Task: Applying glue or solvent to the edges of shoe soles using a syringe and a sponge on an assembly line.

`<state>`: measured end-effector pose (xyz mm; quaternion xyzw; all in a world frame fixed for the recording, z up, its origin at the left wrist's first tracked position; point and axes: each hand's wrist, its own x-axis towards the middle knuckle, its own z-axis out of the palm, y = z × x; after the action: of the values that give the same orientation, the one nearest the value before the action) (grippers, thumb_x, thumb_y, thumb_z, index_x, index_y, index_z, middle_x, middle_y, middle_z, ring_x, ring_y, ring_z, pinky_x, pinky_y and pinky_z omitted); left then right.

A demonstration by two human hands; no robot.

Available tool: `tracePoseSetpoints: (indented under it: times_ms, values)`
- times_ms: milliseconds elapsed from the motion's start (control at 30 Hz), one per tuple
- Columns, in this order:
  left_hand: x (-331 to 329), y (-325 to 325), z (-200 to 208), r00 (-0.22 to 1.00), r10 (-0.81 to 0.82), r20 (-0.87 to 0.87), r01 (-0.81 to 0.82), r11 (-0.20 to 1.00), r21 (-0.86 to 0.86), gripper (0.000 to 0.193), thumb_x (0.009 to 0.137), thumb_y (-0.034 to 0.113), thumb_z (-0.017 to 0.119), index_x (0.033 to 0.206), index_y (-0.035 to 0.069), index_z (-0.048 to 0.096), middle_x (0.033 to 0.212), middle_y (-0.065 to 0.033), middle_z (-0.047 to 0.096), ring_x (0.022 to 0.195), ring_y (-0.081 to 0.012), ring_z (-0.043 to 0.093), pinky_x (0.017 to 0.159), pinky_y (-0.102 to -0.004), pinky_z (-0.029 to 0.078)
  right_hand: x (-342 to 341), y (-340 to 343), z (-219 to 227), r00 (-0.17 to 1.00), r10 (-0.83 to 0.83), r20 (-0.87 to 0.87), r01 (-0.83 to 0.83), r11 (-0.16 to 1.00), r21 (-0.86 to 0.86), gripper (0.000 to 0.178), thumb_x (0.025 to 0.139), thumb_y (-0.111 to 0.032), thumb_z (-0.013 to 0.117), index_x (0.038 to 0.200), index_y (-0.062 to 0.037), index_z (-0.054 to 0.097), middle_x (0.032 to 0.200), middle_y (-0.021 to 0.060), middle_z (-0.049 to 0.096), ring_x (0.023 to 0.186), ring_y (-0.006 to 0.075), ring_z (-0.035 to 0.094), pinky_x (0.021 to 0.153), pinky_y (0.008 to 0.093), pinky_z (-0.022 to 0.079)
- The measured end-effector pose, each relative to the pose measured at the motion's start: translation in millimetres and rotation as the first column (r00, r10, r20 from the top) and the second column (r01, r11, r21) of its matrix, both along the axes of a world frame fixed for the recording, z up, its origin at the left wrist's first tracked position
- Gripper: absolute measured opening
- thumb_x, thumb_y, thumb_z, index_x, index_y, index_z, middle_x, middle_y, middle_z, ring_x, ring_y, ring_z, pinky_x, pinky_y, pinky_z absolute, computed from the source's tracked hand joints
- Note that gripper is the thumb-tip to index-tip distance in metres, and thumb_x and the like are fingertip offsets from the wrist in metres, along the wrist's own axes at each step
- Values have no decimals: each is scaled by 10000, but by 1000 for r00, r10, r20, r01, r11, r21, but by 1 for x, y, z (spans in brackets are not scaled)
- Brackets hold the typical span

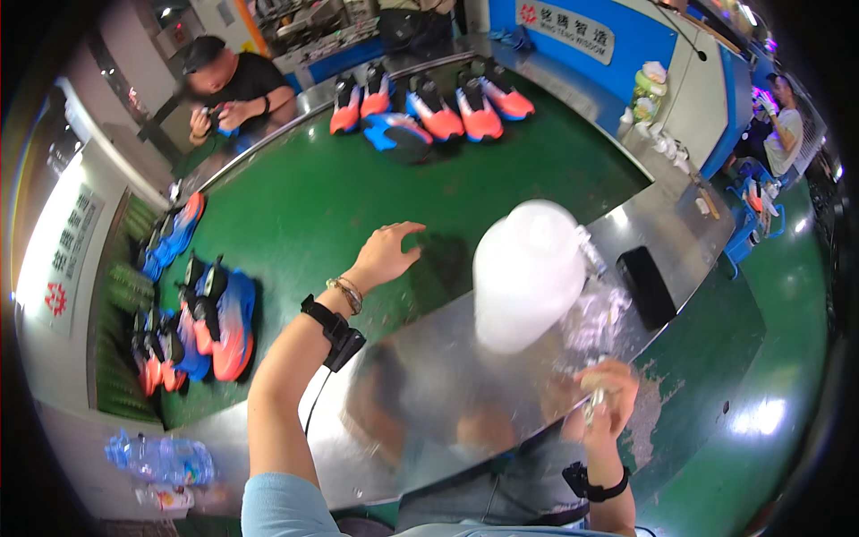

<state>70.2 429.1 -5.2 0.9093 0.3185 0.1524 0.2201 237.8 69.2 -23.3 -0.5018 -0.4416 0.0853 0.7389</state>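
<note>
My left hand (386, 255) reaches over the green conveyor belt (331, 210) with its fingers apart, holding nothing. A bracelet and a black strapped device (335, 335) sit on that wrist. Near the metal edge my right hand (613, 394) is closed around a small pale thing (594, 403), blurred and too small to name. Between the hands, a large white plastic container (528, 273) stands on the metal rim (429, 394). Crumpled clear plastic (598, 318) lies beside it, close to my right hand, with a black phone (646, 288) further right.
Several orange, white and blue shoes (434, 109) are at the belt's far end; more shoes (224, 313) stand at the left. A clear bottle (165, 458) lies lower left. A co-worker (237, 85) handles something at the far left; another person (786, 130) sits far right.
</note>
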Motion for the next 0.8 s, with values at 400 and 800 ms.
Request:
tracePoseSetpoints:
  times_ms: [400,800]
  values:
    - [113,125,14,860,294,-418,-97,897,432,530,778,279,585,1270,239,394,841,-156,622,720,-337,625,627,-443,507,14,19,-19,998,-27,52,29,999,-46,331,835,-300,480,977,-5,433,889,200,491,673,274,578,585,362,501]
    - [75,147,15,835,366,-410,-255,919,301,378,828,466,508,1111,222,451,805,-170,624,782,-387,616,638,-468,492,13,19,-29,993,-75,92,77,997,-25,350,845,-341,465,941,-6,437,837,193,510,612,260,577,543,342,496]
